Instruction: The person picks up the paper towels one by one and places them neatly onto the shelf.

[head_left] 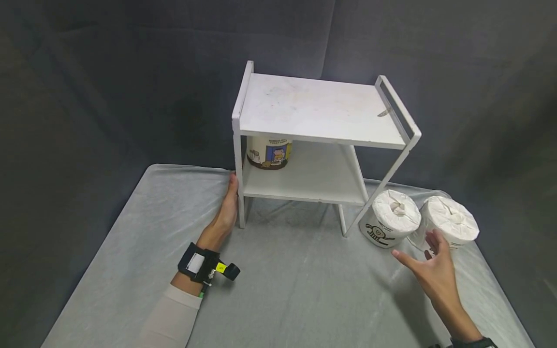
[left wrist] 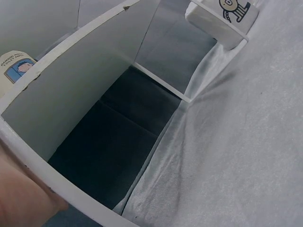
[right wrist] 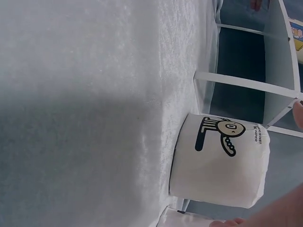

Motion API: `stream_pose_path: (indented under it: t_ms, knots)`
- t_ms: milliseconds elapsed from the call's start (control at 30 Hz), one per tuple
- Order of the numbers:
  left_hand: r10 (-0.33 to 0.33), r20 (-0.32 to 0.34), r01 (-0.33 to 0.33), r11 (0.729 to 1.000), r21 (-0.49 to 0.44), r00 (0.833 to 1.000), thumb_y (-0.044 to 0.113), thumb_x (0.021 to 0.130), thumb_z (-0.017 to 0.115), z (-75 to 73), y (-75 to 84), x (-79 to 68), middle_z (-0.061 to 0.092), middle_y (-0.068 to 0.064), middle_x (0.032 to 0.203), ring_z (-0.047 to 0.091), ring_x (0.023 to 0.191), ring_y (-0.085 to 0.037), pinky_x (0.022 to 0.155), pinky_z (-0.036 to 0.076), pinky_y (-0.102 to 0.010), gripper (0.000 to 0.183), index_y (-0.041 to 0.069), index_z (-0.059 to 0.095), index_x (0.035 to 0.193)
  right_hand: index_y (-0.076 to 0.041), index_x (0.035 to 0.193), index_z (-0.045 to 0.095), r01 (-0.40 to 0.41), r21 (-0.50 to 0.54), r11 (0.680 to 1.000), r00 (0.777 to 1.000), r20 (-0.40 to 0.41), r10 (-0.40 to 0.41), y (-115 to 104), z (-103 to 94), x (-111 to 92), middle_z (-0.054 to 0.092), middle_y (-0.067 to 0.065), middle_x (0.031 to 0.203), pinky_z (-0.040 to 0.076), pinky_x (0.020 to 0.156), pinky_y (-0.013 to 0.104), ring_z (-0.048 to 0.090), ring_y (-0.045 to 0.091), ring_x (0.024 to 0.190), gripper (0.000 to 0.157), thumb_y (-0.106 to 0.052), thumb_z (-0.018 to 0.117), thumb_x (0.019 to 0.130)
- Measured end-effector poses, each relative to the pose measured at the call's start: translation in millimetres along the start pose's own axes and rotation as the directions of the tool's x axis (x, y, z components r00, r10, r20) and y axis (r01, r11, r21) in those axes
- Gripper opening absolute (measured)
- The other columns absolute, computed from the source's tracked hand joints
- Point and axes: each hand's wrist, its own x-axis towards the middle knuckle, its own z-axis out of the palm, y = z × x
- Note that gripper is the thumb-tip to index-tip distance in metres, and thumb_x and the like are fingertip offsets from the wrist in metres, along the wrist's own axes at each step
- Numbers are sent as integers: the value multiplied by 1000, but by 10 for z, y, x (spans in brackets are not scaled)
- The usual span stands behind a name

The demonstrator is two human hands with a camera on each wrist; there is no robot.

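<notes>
I'm watching my left grip (head_left: 226, 211) resting straight-fingered against the white shelf (head_left: 313, 108) at centre, whose lower tier (head_left: 324, 174) is holding a printed roll (head_left: 265, 153); at lower right, my right grip (head_left: 435, 273) is hovering, spread, near two wrapped rolls (head_left: 389, 220) (head_left: 452, 218) standing on the grey-covered counter (head_left: 296, 280), dark cloth (head_left: 130, 87) hanging behind.

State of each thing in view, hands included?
Shelf: standing upright, edges chipped
Printed roll: on lower tier, left end, top hidden
Inner roll: wrapped, upright, beside shelf
Outer roll: wrapped, upright, partly hidden
Left hand: against shelf's left side, grip unclear
Right hand: near outer roll, holding nothing
</notes>
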Motion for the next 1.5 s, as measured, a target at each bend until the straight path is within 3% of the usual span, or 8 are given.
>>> stream_pose_path:
  t_ms: [333,600,733,833,933,1267,1500]
  knots:
    - [-26,11,26,1000,-2,1000,80,87,20,-7,5,2,-19,-14,163,-19,148,-25,118,-11,-45,109,2,-15,155,-2,158,6,2,-4,1000,1000,31,-2,82,92,167,22,28,158,20,116,55,24,43,143,119,-25,86,72]
    - [-25,17,24,1000,17,1000,81,86,17,-18,-18,-10,-20,-13,164,-20,149,-26,118,-12,-46,109,5,-16,156,3,153,22,83,46,995,995,43,-85,141,164,382,36,28,151,24,116,51,35,38,138,107,-19,87,71]
    - [-39,15,39,999,22,999,81,86,17,-25,-17,-23,-19,-12,164,-19,149,-24,118,-12,-46,108,6,-15,156,-1,151,31,108,31,994,993,41,-109,162,205,450,46,22,146,30,113,34,43,28,132,102,-18,89,68]
    - [-48,19,48,998,30,999,80,87,16,-26,-16,-36,-19,-11,164,-19,149,-24,118,-12,-46,105,7,-14,157,-3,148,36,122,13,992,992,38,-123,184,231,485,51,17,141,34,104,19,46,21,127,98,-17,89,67]
    - [-57,28,57,998,31,998,79,88,15,-23,-23,-48,-19,-10,164,-19,149,-23,118,-12,-46,103,8,-14,157,-2,147,37,116,1,993,993,35,-116,208,251,509,51,16,139,34,98,12,46,19,126,96,-17,89,68]
    - [-47,18,47,999,9,999,78,89,18,-30,-19,-32,-20,-12,164,-20,148,-23,118,-13,-45,105,5,-14,156,-2,142,46,139,-3,990,990,-13,-139,218,326,609,58,14,128,37,92,16,51,5,108,92,-13,91,63]
    - [-12,27,12,1000,7,1000,77,89,18,-22,-10,-5,-19,-13,163,-20,148,-26,117,-13,-46,105,3,-14,156,-5,145,41,93,11,996,996,-8,-93,216,359,656,54,9,130,36,93,20,48,9,111,95,-16,91,65]
